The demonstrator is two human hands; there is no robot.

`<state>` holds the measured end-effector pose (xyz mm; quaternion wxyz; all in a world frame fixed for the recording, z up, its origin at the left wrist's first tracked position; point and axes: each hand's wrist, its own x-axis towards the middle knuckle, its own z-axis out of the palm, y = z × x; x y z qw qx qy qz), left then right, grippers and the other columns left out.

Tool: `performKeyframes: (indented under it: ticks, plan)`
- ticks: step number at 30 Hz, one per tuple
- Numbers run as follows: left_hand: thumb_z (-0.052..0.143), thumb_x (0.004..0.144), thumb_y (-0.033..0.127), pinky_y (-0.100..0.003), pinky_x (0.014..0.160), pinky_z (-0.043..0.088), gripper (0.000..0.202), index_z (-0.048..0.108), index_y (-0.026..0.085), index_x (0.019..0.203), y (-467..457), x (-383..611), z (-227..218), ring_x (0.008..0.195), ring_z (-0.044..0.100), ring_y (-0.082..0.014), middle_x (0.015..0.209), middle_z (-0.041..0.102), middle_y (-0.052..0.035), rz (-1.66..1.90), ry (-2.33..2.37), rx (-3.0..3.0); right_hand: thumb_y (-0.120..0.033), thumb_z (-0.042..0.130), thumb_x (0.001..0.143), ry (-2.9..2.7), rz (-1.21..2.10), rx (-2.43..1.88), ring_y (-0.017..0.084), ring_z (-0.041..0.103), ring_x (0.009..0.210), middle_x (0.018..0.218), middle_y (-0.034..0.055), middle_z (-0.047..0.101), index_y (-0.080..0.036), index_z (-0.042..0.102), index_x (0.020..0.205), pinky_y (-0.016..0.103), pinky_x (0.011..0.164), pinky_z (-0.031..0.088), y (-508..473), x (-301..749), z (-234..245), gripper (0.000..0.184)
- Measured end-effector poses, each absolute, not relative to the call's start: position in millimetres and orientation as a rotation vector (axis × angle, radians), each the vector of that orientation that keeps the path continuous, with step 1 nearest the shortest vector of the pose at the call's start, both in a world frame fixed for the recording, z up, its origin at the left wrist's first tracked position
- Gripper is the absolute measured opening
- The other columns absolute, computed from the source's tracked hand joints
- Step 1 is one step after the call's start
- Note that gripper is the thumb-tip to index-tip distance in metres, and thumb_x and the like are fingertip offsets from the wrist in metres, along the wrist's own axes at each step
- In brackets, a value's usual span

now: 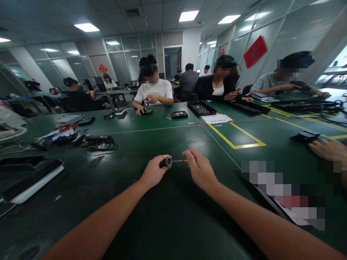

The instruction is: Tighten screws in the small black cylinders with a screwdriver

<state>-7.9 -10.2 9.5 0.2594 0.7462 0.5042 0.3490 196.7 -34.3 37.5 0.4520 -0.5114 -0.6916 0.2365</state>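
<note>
Between thumb and fingers, my left hand (155, 171) grips a small dark cylindrical part (168, 161), its round, light-rimmed end turned toward the right. My right hand (199, 168) is closed around a screwdriver (184, 160) with a red handle, mostly hidden by the fingers. The thin metal shaft points left, its tip at or very near the cylinder's end; whether they touch I cannot tell. Both hands are held over the green table (130, 224), near its middle.
Cables and tools (100, 142) lie at left, beside a black-and-white flat device (35, 180). Across the table, people work near black trays (201, 108) and a white paper (217, 118). Yellow tape (249, 146) marks the tabletop. At right, another person's hand (329, 148) touches a black part (306, 135).
</note>
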Motion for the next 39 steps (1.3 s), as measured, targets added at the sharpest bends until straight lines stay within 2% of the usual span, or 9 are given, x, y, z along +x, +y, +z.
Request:
performKeyframes:
  ticks: [4,7,10,15,19,24,30,35,39]
  plan:
    - [0.067,0.085,0.015,-0.043,0.106,0.044,0.034,0.068,0.024,0.117,-8.7,-9.3,8.2,0.115,0.062,-0.0236,0.12,0.069,-0.0045,0.992,1.354,2.002,-0.036,0.042,0.099,-1.754,0.591,-1.278,0.018,0.059,0.059,0.076,0.0009,0.067,-0.022,0.058,0.114,0.03,0.055,0.04,-35.4,195.1,36.0,0.025]
    - [0.066,0.086,0.015,-0.042,0.107,0.043,0.034,0.067,0.023,0.119,-6.3,-10.4,6.4,0.116,0.061,-0.0229,0.122,0.068,-0.0046,1.05,1.365,1.952,-0.032,0.047,0.097,-1.783,0.588,-1.211,0.019,0.062,0.066,0.081,0.0019,0.066,-0.021,0.054,0.119,0.031,0.061,0.045,-36.2,193.8,34.4,0.025]
    - [0.067,0.085,0.015,-0.043,0.108,0.043,0.035,0.067,0.023,0.119,-4.8,-10.5,4.1,0.116,0.061,-0.0231,0.121,0.069,-0.0046,1.048,1.367,1.945,-0.033,0.048,0.096,-1.77,0.578,-1.198,0.019,0.063,0.071,0.082,0.0022,0.066,-0.022,0.055,0.117,0.032,0.065,0.047,-35.7,193.6,34.4,0.025]
    - [0.069,0.084,0.014,-0.044,0.109,0.043,0.036,0.068,0.024,0.118,-4.5,-11.0,1.2,0.116,0.061,-0.0232,0.122,0.069,-0.0043,1.029,1.351,1.976,-0.04,0.037,0.101,-1.725,0.544,-1.313,0.019,0.063,0.065,0.074,0.0016,0.066,-0.023,0.062,0.104,0.031,0.061,0.043,-33.0,196.0,37.0,0.031]
    - [0.067,0.086,0.016,-0.044,0.11,0.042,0.036,0.067,0.026,0.12,-4.5,-12.3,2.1,0.118,0.06,-0.0231,0.123,0.068,-0.0038,1.025,1.364,1.967,-0.035,0.045,0.098,-1.746,0.581,-1.305,0.019,0.061,0.06,0.074,0.0001,0.066,-0.022,0.057,0.115,0.031,0.057,0.043,-32.0,196.0,35.5,0.024]
    - [0.069,0.084,0.013,-0.042,0.108,0.043,0.035,0.068,0.024,0.117,-6.1,-11.5,5.0,0.115,0.061,-0.0224,0.12,0.069,-0.0034,1.013,1.349,1.973,-0.033,0.054,0.094,-1.721,0.577,-1.239,0.021,0.067,0.076,0.083,0.0023,0.067,-0.022,0.055,0.109,0.033,0.071,0.049,-30.0,196.1,32.3,0.019]
    - [0.071,0.082,0.011,-0.04,0.103,0.046,0.036,0.069,0.025,0.115,-8.8,-9.8,5.9,0.111,0.063,-0.0219,0.115,0.07,-0.0025,0.963,1.304,2.03,-0.045,0.033,0.102,-1.684,0.525,-1.337,0.021,0.064,0.068,0.074,0.0017,0.066,-0.024,0.064,0.096,0.032,0.063,0.043,-26.8,200.9,35.4,0.038]
    - [0.07,0.082,0.011,-0.04,0.103,0.045,0.036,0.069,0.025,0.115,-7.5,-10.5,4.6,0.111,0.062,-0.022,0.116,0.07,-0.0027,0.983,1.305,2.022,-0.035,0.039,0.099,-1.698,0.569,-1.314,0.02,0.061,0.064,0.074,0.0007,0.064,-0.022,0.058,0.115,0.032,0.061,0.042,-28.3,200.5,34.6,0.028]
    - [0.071,0.081,0.011,-0.04,0.104,0.045,0.036,0.07,0.025,0.114,-5.8,-11.0,2.9,0.112,0.063,-0.0221,0.116,0.07,-0.0029,1.02,1.312,2.004,-0.031,0.041,0.097,-1.665,0.665,-1.223,0.02,0.061,0.073,0.083,0.0018,0.064,-0.021,0.054,0.116,0.032,0.068,0.045,-28.7,199.4,31.5,0.025]
